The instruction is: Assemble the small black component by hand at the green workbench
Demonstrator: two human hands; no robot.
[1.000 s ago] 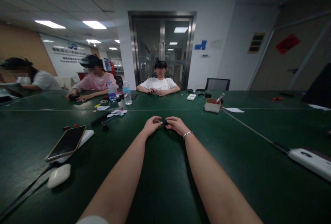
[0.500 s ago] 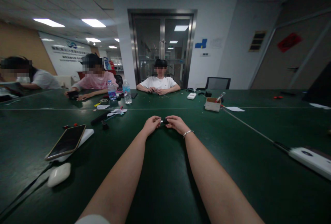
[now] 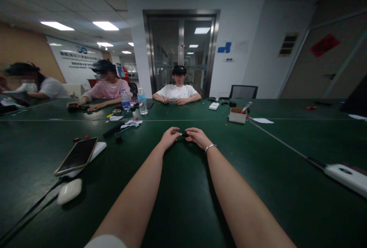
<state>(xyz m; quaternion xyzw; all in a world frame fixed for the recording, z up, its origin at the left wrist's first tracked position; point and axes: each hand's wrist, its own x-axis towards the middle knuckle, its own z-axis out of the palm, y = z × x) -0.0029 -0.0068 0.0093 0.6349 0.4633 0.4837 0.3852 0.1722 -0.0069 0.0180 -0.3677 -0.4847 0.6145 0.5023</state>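
Small dark object point(image 3: 184, 134) mostly hidden by fingers point(image 3: 190, 132), too small to ID; power strip point(image 3: 346, 175) cut off at right edge.

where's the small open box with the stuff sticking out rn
In the head view, the small box sits right of centre, beyond the right hand, just left of a white paper sheet.

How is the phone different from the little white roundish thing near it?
The phone is a flat rectangle with a dark screen; the roundish thing is white and plump. The phone lies on a white slab; the roundish thing sits on the table. Both look shiny.
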